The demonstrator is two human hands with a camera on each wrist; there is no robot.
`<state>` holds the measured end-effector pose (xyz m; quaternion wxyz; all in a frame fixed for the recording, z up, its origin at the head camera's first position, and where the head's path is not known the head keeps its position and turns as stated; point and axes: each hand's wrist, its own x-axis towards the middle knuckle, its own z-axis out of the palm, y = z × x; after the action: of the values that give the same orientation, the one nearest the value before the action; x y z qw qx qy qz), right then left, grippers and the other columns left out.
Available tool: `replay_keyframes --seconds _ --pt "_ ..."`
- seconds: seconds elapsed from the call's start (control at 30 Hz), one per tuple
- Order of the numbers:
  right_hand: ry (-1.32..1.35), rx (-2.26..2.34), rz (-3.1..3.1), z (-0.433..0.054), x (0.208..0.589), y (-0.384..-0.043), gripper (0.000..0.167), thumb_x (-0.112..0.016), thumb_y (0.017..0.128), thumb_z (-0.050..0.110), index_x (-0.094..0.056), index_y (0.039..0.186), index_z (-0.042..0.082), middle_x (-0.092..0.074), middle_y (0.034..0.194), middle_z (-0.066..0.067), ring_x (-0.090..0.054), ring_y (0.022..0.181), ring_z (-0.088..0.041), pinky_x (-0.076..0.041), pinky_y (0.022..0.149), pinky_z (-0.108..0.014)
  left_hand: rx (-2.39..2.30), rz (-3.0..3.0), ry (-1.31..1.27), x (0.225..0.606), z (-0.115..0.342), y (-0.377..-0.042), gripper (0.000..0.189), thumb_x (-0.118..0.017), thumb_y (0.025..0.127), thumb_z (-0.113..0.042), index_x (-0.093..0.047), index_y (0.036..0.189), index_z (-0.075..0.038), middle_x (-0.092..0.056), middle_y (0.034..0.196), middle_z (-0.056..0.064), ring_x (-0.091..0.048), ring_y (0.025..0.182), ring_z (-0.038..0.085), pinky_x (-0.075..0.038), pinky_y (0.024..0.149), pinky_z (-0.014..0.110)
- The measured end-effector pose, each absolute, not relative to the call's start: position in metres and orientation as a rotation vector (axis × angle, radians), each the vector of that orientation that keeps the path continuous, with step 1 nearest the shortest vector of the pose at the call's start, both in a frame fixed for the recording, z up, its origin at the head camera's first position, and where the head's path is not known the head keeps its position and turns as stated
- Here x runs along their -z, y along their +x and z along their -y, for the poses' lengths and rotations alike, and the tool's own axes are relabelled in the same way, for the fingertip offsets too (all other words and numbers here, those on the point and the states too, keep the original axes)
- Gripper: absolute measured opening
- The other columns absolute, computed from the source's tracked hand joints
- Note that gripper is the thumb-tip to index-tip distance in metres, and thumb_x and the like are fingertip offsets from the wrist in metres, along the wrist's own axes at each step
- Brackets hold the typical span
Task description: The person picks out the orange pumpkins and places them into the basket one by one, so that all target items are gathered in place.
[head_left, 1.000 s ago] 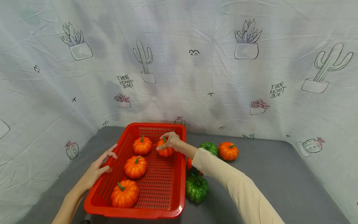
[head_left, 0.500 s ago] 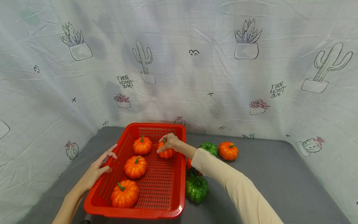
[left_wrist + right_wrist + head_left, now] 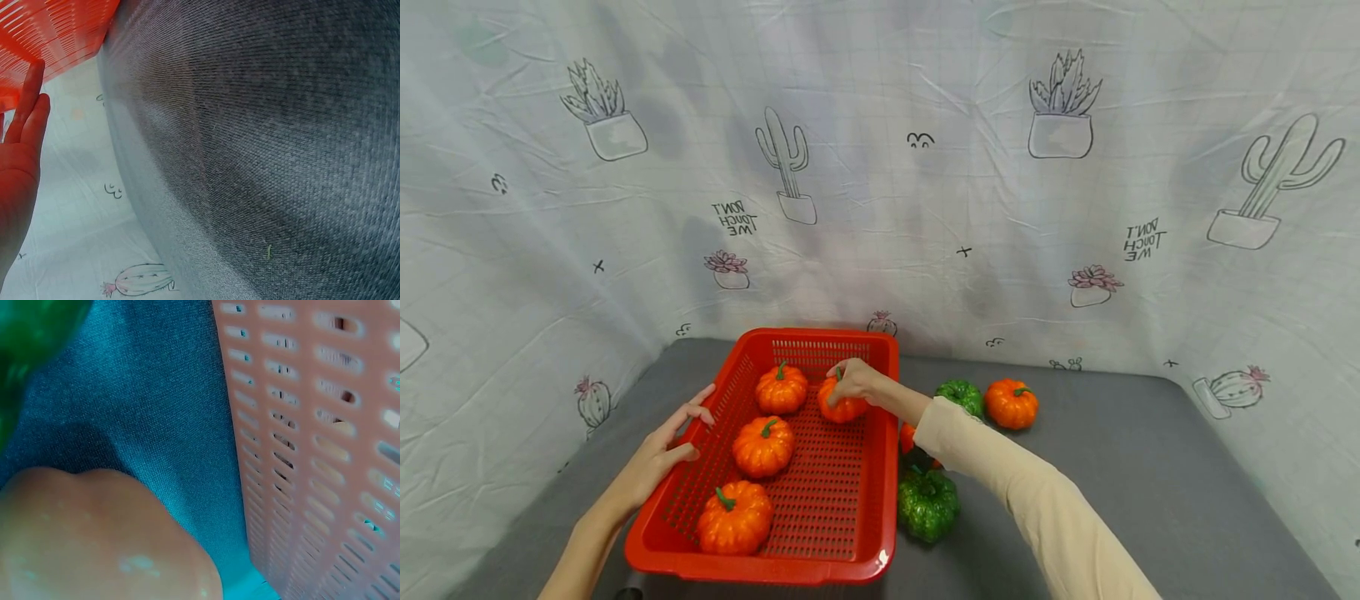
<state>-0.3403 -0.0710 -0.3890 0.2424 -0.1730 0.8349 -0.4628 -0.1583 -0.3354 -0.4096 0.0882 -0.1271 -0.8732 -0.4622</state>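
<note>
A red slotted plastic basket stands on the grey cloth. In it sit orange toy pumpkins: one at the front left, a second at the middle left and another at the back left. My right hand reaches over the basket's right wall and holds a fourth-corner orange pumpkin from above, with thumb and fingers about its top. The left hand lies at the left rim, its fingers fairly straight. In the left wrist view, these fingers touch the basket wall.
Right of the basket lie a dark green pumpkin, a partly hidden orange one, a green one behind the sleeve and another orange one. A patterned curtain rises behind the table. A dark object shows near the basket's front left corner.
The right hand and its pumpkin have shifted slightly within the back right of the basket, and the thumb now lies across the pumpkin's front. The left hand and basket have stayed put.
</note>
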Motion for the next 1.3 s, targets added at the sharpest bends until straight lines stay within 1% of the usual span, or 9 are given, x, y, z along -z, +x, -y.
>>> replay_keyframes --seconds 0.13,0.3,0.37,0.43,0.53,0.7,0.83,0.97,1.3 --pt "-0.482 1.249 -2.227 0.0711 0.3881 -0.3401 0.048 -0.073 0.070 -0.009 -0.058 0.114 0.000 -0.055 0.105 -0.010 -0.043 0.089 -0.018 -0.039 0.072 -0.029 1.366 2.606 -0.368 0.4112 0.3367 -0.1585 0.034 -0.051 0.084 0.006 -0.049 0.114 -0.008 -0.023 0.157 0.008 -0.029 0.127 -0.008 -0.039 0.081 0.020" --pt "-0.474 1.217 -2.245 0.0715 0.3867 -0.3401 0.055 -0.070 0.069 -0.015 -0.059 0.119 0.004 -0.045 0.076 0.001 -0.027 0.059 -0.013 -0.029 0.056 -0.029 1.357 2.597 -0.393 0.4115 0.3372 -0.1589 0.033 -0.052 0.084 0.006 -0.049 0.114 -0.007 -0.023 0.157 0.010 -0.025 0.129 -0.008 -0.039 0.080 0.021" --pt "-0.455 1.208 -2.277 0.0710 0.3864 -0.3404 0.056 -0.071 0.067 -0.017 -0.062 0.118 0.006 -0.054 0.077 -0.001 -0.017 0.052 -0.012 -0.025 0.051 -0.029 1.366 2.592 -0.403 0.4106 0.3370 -0.1592 0.033 -0.052 0.084 0.006 -0.049 0.114 -0.007 -0.022 0.157 0.009 -0.026 0.129 -0.008 -0.039 0.080 0.021" --pt "-0.439 1.206 -2.306 0.0706 0.3860 -0.3408 0.057 -0.072 0.067 -0.017 -0.064 0.118 0.007 -0.064 0.098 -0.005 -0.012 0.050 -0.012 -0.022 0.048 -0.028 1.357 2.603 -0.397 0.4097 0.3374 -0.1592 0.033 -0.051 0.084 0.006 -0.049 0.114 -0.007 -0.022 0.157 0.009 -0.024 0.129 -0.008 -0.039 0.079 0.022" --pt "-0.451 1.208 -2.332 0.0696 0.3847 -0.3397 0.057 -0.074 0.067 -0.016 -0.065 0.118 0.008 -0.054 0.132 -0.011 -0.030 0.057 -0.013 -0.024 0.049 -0.027 1.346 2.617 -0.374 0.4090 0.3380 -0.1593 0.033 -0.051 0.084 0.006 -0.049 0.114 -0.007 -0.022 0.157 0.009 -0.024 0.129 -0.009 -0.039 0.080 0.023" --pt "-0.459 1.294 -2.292 0.0676 0.3846 -0.3373 0.058 -0.075 0.068 -0.015 -0.063 0.121 0.004 -0.050 0.136 -0.013 -0.047 0.099 -0.022 -0.036 0.062 -0.028 1.338 2.621 -0.365 0.4104 0.3383 -0.1593 0.032 -0.050 0.085 0.006 -0.049 0.114 -0.007 -0.021 0.157 0.010 -0.024 0.128 -0.010 -0.040 0.078 0.024" --pt "-0.447 1.328 -2.277 0.0659 0.3848 -0.3365 0.059 -0.076 0.069 -0.014 -0.061 0.124 0.002 -0.051 0.136 -0.013 -0.046 0.122 -0.025 -0.045 0.084 -0.031 1.350 2.620 -0.365 0.4116 0.3378 -0.1603 0.032 -0.050 0.084 0.006 -0.049 0.114 -0.007 -0.021 0.157 0.010 -0.027 0.127 -0.009 -0.041 0.078 0.024" --pt "-0.437 1.324 -2.307 0.0646 0.3844 -0.3365 0.060 -0.077 0.067 -0.013 -0.062 0.123 0.003 -0.052 0.135 -0.012 -0.046 0.124 -0.028 -0.046 0.093 -0.038 1.358 2.624 -0.357 0.4116 0.3364 -0.1616 0.033 -0.050 0.084 0.005 -0.049 0.114 -0.007 -0.021 0.158 0.008 -0.028 0.126 -0.007 -0.042 0.079 0.025" --pt "-0.420 1.321 -2.346 0.0670 0.3821 -0.3353 0.064 -0.080 0.064 -0.013 -0.062 0.124 0.002 -0.051 0.137 -0.013 -0.043 0.127 -0.033 -0.048 0.091 -0.041 1.383 2.636 -0.338 0.4096 0.3372 -0.1589 0.031 -0.050 0.086 0.004 -0.048 0.115 -0.008 -0.020 0.158 0.007 -0.029 0.124 -0.009 -0.044 0.078 0.025"
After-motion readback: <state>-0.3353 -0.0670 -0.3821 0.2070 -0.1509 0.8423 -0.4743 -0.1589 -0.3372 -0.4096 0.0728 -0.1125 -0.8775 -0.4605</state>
